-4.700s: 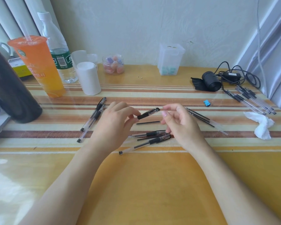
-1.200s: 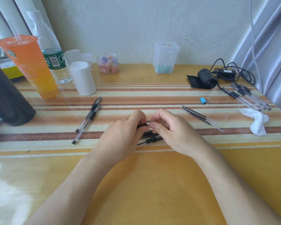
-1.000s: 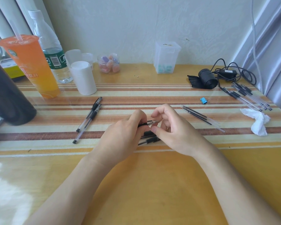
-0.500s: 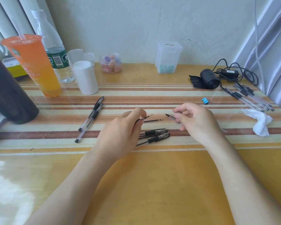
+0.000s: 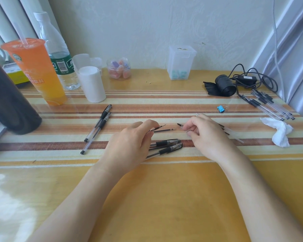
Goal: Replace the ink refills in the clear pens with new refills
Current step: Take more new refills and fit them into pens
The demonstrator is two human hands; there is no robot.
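My left hand (image 5: 135,144) grips a clear pen, mostly hidden in the fingers, with the thin refill tip (image 5: 158,128) sticking out to the right. A little to its right, my right hand (image 5: 205,135) pinches a small black pen tip piece (image 5: 180,125). A loose black refill (image 5: 164,131) lies on the table between the hands. Two capped clear pens (image 5: 166,145) lie just below them. Two more pens (image 5: 99,127) lie to the left. Several thin refills (image 5: 232,133) lie partly under my right hand.
A bundle of pens (image 5: 269,105), a crumpled tissue (image 5: 279,132), a blue binder clip (image 5: 220,108) and a black roll with cable (image 5: 224,85) sit at the right. An orange drink cup (image 5: 35,70), bottle (image 5: 58,55), white cup (image 5: 92,84) and dark container (image 5: 7,102) stand at the left.
The hands were together on the pen; my right hand has pulled the black tip piece off and moved right, leaving the refill tip bare in my left hand.
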